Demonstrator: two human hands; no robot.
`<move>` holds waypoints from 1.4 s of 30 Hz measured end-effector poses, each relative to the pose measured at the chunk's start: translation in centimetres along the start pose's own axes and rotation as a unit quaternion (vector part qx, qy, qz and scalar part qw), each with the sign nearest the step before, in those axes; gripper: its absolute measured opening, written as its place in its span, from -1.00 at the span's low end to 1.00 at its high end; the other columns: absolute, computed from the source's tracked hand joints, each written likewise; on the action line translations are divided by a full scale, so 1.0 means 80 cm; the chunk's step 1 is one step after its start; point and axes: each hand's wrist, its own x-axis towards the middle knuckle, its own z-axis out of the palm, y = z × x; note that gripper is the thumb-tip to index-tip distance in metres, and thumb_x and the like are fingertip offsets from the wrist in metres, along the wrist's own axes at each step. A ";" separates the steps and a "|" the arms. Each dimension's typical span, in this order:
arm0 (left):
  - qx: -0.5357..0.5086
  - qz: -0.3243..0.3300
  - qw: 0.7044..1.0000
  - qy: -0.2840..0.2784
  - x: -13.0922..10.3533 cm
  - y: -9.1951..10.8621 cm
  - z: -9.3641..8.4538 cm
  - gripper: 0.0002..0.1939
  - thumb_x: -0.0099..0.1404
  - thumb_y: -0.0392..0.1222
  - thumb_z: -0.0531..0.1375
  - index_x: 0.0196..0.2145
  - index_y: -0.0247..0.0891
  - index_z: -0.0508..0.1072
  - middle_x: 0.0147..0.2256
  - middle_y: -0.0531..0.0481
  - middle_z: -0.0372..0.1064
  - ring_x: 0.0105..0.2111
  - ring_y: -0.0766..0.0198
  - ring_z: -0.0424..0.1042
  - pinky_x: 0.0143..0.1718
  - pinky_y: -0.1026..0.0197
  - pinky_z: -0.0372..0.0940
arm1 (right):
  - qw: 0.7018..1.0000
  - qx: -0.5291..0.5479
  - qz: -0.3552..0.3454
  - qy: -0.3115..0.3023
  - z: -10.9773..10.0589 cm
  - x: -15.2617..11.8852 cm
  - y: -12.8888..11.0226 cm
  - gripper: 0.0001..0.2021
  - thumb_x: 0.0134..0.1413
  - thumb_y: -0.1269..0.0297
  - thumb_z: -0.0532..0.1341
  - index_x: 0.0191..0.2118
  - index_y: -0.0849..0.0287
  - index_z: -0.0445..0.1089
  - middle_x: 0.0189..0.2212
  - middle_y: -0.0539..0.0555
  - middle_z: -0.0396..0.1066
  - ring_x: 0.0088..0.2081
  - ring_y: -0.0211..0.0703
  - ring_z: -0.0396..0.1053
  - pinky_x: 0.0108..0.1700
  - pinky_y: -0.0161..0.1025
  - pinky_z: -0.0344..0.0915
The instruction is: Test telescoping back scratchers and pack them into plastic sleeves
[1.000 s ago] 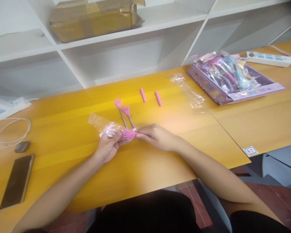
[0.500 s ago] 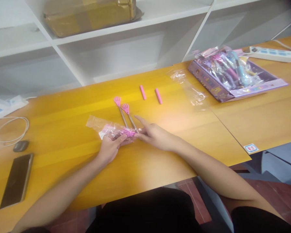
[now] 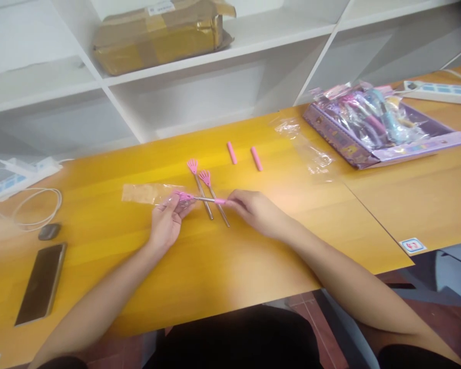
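Note:
My left hand [image 3: 166,221] pinches the pink hand-shaped head of a back scratcher [image 3: 206,199] together with a clear plastic bag [image 3: 142,193], which trails out to the left. Closed on the pink handle end of that scratcher is my right hand [image 3: 255,211]. Its metal rod spans the gap between my hands. Beneath it on the table lie two scratchers with pink heads [image 3: 192,165] [image 3: 205,177] and bare metal rods. Two loose pink tubes, a left one [image 3: 231,152] and a right one [image 3: 256,159], rest farther back.
A purple box [image 3: 341,138] of wrapped items stands at the right beside empty clear bags [image 3: 318,159]. Power strips [image 3: 440,91] [image 3: 23,177] are at both sides. A phone [image 3: 41,283], a dark small case [image 3: 49,231] and a white cable lie left. Shelves hold a carton [image 3: 157,43].
The third scratcher has come out of the bag, its rod and pink handle now showing. My hands have moved apart, and my right forefinger has curled in. The camera view has shifted slightly.

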 end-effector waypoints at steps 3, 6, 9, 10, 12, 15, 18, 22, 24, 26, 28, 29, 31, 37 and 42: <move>-0.002 -0.006 1.000 0.000 -0.005 -0.005 0.001 -0.66 0.19 0.01 0.55 -0.27 -0.28 0.63 -0.24 -0.06 0.68 -0.15 0.14 0.69 0.09 -0.01 0.56 | 0.998 0.028 -0.058 0.024 0.013 -0.002 -0.001 -0.68 0.58 0.14 0.16 -0.25 0.17 0.44 -0.33 0.08 0.44 -0.32 -0.14 0.39 -0.24 -0.23 0.26; 0.001 -0.020 1.000 -0.008 -0.012 -0.008 0.005 -0.67 0.20 0.00 0.54 -0.27 -0.29 0.63 -0.23 -0.09 0.69 -0.16 0.13 0.69 0.10 -0.04 0.56 | 0.995 0.048 -0.077 0.041 0.026 -0.004 0.000 -0.72 0.57 0.17 0.17 -0.22 0.17 0.45 -0.31 0.08 0.40 -0.30 -0.14 0.36 -0.20 -0.21 0.28; 0.012 -0.041 0.999 -0.029 -0.019 -0.009 0.010 -0.65 0.21 0.02 0.54 -0.24 -0.31 0.65 -0.19 -0.14 0.70 -0.12 0.07 0.69 0.13 -0.08 0.55 | 0.993 0.080 -0.059 0.061 0.036 -0.005 0.002 -0.77 0.53 0.12 0.23 -0.18 0.15 0.41 -0.29 0.07 0.38 -0.31 -0.15 0.35 -0.22 -0.20 0.29; 0.015 -0.048 0.998 -0.036 -0.021 -0.009 0.012 -0.64 0.20 0.02 0.54 -0.24 -0.32 0.66 -0.18 -0.16 0.70 -0.11 0.05 0.69 0.13 -0.10 0.55 | 0.992 0.094 -0.050 0.070 0.039 -0.006 0.003 -0.77 0.51 0.10 0.26 -0.16 0.14 0.37 -0.28 0.06 0.38 -0.32 -0.15 0.34 -0.23 -0.21 0.29; 0.022 -0.062 0.997 -0.050 -0.025 -0.011 0.015 -0.61 0.17 0.03 0.56 -0.24 -0.34 0.67 -0.20 -0.18 0.69 -0.13 0.02 0.70 0.13 -0.13 0.56 | 0.989 0.122 -0.037 0.081 0.044 -0.007 0.004 -0.75 0.48 0.08 0.28 -0.15 0.11 0.28 -0.29 0.04 0.35 -0.32 -0.15 0.32 -0.26 -0.22 0.27; 0.026 -0.075 0.994 -0.070 -0.033 -0.016 0.019 -0.62 0.17 0.01 0.56 -0.26 -0.37 0.67 -0.24 -0.19 0.69 -0.17 0.02 0.71 0.09 -0.13 0.59 | 0.986 0.139 -0.040 0.081 0.049 -0.009 0.002 -0.76 0.48 0.12 0.25 -0.16 0.09 0.20 -0.30 0.01 0.32 -0.32 -0.16 0.29 -0.28 -0.23 0.24; 0.028 -0.083 0.992 -0.095 -0.040 -0.022 0.020 -0.65 0.20 -0.02 0.55 -0.25 -0.37 0.68 -0.22 -0.20 0.69 -0.15 -0.01 0.70 0.05 -0.12 0.60 | 0.987 0.123 -0.063 0.088 0.052 -0.013 -0.005 -0.79 0.47 0.21 0.24 -0.18 0.08 0.18 -0.29 0.00 0.27 -0.33 -0.17 0.25 -0.29 -0.23 0.21; 0.044 -0.099 0.986 -0.125 -0.045 -0.026 0.020 -0.62 0.26 0.01 0.51 -0.18 -0.39 0.70 -0.19 -0.27 0.69 -0.11 -0.04 0.70 0.06 -0.11 0.60 | 0.986 0.110 -0.091 0.089 0.055 -0.015 -0.016 -0.80 0.43 0.34 0.24 -0.21 0.08 0.17 -0.28 0.01 0.24 -0.31 -0.16 0.23 -0.26 -0.22 0.21; 0.040 -0.104 0.986 -0.125 -0.044 -0.026 0.021 -0.60 0.26 0.05 0.50 -0.17 -0.39 0.69 -0.19 -0.27 0.69 -0.08 -0.07 0.70 0.08 -0.12 0.59 | 0.986 0.107 -0.096 0.084 0.056 -0.014 -0.018 -0.80 0.40 0.37 0.24 -0.21 0.08 0.17 -0.26 0.02 0.23 -0.28 -0.14 0.24 -0.24 -0.21 0.25; 0.029 -0.105 0.987 -0.115 -0.043 -0.026 0.021 -0.58 0.26 0.09 0.50 -0.18 -0.36 0.68 -0.19 -0.26 0.69 -0.06 -0.08 0.69 0.10 -0.14 0.57 | 0.986 0.105 -0.103 0.081 0.055 -0.014 -0.018 -0.82 0.38 0.38 0.25 -0.18 0.08 0.20 -0.22 0.06 0.24 -0.23 -0.10 0.27 -0.19 -0.18 0.30; 0.021 -0.098 0.990 -0.099 -0.040 -0.023 0.021 -0.58 0.25 0.09 0.50 -0.17 -0.34 0.66 -0.17 -0.24 0.69 -0.05 -0.08 0.69 0.11 -0.14 0.57 | 0.985 0.106 -0.111 0.073 0.051 -0.014 -0.019 -0.84 0.37 0.38 0.26 -0.13 0.08 0.23 -0.15 0.10 0.25 -0.16 -0.05 0.29 -0.15 -0.14 0.36; 0.017 -0.090 0.992 -0.091 -0.039 -0.021 0.020 -0.59 0.25 0.09 0.51 -0.17 -0.33 0.66 -0.15 -0.23 0.69 -0.04 -0.07 0.69 0.12 -0.13 0.57 | 0.985 0.109 -0.115 0.068 0.048 -0.015 -0.019 -0.85 0.36 0.38 0.25 -0.11 0.08 0.24 -0.12 0.12 0.24 -0.13 -0.04 0.30 -0.14 -0.13 0.38; 0.011 -0.072 0.995 -0.071 -0.035 -0.017 0.018 -0.60 0.25 0.08 0.51 -0.16 -0.32 0.65 -0.13 -0.20 0.69 -0.04 -0.03 0.69 0.11 -0.09 0.57 | 0.983 0.119 -0.127 0.060 0.039 -0.015 -0.021 -0.86 0.35 0.41 0.23 -0.06 0.08 0.28 -0.06 0.15 0.22 -0.10 -0.03 0.32 -0.15 -0.11 0.42; -0.006 -0.036 0.999 -0.028 -0.023 -0.006 0.013 -0.64 0.26 0.07 0.50 -0.20 -0.28 0.64 -0.17 -0.12 0.68 -0.10 0.10 0.69 0.03 0.07 0.59 | 0.967 0.158 -0.194 0.044 0.016 -0.013 -0.029 -0.81 0.40 0.48 0.14 -0.01 0.08 0.39 -0.08 0.15 0.31 -0.13 -0.08 0.41 -0.12 -0.11 0.51; -0.004 -0.048 0.998 -0.034 -0.024 -0.007 0.011 -0.63 0.27 0.08 0.49 -0.19 -0.29 0.64 -0.17 -0.13 0.68 -0.14 0.11 0.69 -0.01 0.10 0.59 | 0.961 0.126 -0.237 0.061 0.012 -0.012 -0.029 -0.80 0.48 0.44 0.16 0.04 0.06 0.47 -0.08 0.16 0.44 -0.05 -0.05 0.48 0.00 -0.05 0.52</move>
